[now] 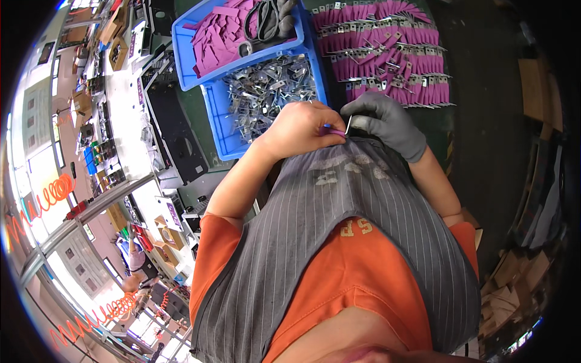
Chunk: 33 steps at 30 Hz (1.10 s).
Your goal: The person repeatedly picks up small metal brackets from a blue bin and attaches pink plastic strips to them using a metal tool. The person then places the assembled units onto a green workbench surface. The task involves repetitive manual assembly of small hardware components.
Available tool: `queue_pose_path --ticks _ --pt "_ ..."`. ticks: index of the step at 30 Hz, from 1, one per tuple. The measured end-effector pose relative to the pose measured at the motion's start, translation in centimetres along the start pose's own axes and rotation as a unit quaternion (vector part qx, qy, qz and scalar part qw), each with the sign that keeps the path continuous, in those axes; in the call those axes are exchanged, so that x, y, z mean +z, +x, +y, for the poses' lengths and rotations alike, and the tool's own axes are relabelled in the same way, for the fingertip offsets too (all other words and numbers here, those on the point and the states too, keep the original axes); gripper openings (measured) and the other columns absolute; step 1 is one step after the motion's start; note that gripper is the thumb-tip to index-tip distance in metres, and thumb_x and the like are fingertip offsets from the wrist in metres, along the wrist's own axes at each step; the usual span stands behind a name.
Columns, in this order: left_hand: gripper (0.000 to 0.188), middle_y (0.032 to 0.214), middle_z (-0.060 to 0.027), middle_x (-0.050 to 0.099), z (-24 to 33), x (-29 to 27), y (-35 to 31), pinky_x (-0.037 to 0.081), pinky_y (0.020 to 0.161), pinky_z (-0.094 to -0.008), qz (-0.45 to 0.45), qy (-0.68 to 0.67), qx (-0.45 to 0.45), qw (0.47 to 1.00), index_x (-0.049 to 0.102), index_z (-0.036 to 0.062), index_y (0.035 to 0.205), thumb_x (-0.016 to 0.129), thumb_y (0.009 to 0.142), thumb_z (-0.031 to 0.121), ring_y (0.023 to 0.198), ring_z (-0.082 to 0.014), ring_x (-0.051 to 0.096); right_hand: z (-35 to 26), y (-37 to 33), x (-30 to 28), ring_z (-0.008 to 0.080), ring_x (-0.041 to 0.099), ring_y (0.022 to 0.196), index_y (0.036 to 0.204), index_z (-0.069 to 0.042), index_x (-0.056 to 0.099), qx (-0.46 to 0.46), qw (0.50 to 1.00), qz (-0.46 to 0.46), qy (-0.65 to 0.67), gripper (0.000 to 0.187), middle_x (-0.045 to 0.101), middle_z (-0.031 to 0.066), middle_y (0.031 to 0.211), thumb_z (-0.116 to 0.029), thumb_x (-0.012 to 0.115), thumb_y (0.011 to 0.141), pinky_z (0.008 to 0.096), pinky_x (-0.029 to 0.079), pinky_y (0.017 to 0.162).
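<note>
My bare left hand [304, 128] is closed on a small purple sleeve [334, 132], pinched between thumb and fingers in front of my apron. A thin bent metal bracket [348, 124] stands up at the sleeve's end. My right hand [390, 126], in a grey glove, pinches that bracket from the other side. Just beyond my left hand, a blue bin [216, 123] holds many loose metal brackets [272, 85]. Behind it another blue bin [177, 55] contains a pile of flat purple sleeves [221, 37].
Rows of purple-sleeved brackets [384, 60] lie on the green table at the far right. A black looped band [259, 25] and a grey cloth item rest on the back bin. Left of the bins is a black panel [175, 130]. Cardboard [508, 296] lies at the lower right.
</note>
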<state>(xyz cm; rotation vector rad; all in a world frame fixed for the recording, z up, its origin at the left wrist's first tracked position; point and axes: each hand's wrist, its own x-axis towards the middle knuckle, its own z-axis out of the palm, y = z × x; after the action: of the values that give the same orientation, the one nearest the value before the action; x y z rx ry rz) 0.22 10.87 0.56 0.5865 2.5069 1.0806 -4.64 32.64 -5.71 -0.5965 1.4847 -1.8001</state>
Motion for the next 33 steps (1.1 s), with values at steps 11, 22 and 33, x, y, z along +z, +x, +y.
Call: queue_pose_path --ticks 11,22,33 --pt "0.026 0.107 -0.0102 0.063 -15.7 0.6 -7.8 0.051 0.079 -0.0411 0.121 0.268 -0.373 0.88 0.067 0.0147 0.102 0.068 0.077 0.022 0.092 -0.0313 0.063 4.4 -2.4 -6.6 0.0137 0.058 0.082 0.103 -0.004 0.065 -0.069 0.876 0.248 -0.409 0.018 0.061 0.0053 0.093 -0.01 0.065 0.086 0.0262 0.047 0.071" --pt "0.023 0.097 -0.0092 0.063 -16.8 3.8 -8.9 0.053 0.073 -0.0399 0.013 0.362 -0.372 0.855 0.068 0.016 0.093 0.07 0.075 0.028 0.088 -0.029 0.065 4.4 -0.3 -4.8 0.0143 0.059 0.079 0.109 -0.008 0.062 -0.048 0.907 0.261 -0.328 0.026 0.058 0.0062 0.101 -0.006 0.062 0.084 0.026 0.049 0.066" --pt "0.012 0.066 0.0014 0.062 -11.8 -0.2 -7.9 0.043 0.053 -0.0236 0.281 -0.317 -0.347 0.837 0.07 0.0052 0.09 0.067 0.083 0.015 0.059 -0.0099 0.057 3.8 1.3 -0.5 0.0131 0.06 0.084 0.111 -0.006 0.062 -0.044 0.968 0.126 -0.212 0.026 0.061 0.0045 0.1 -0.01 0.063 0.085 0.0249 0.049 0.071"
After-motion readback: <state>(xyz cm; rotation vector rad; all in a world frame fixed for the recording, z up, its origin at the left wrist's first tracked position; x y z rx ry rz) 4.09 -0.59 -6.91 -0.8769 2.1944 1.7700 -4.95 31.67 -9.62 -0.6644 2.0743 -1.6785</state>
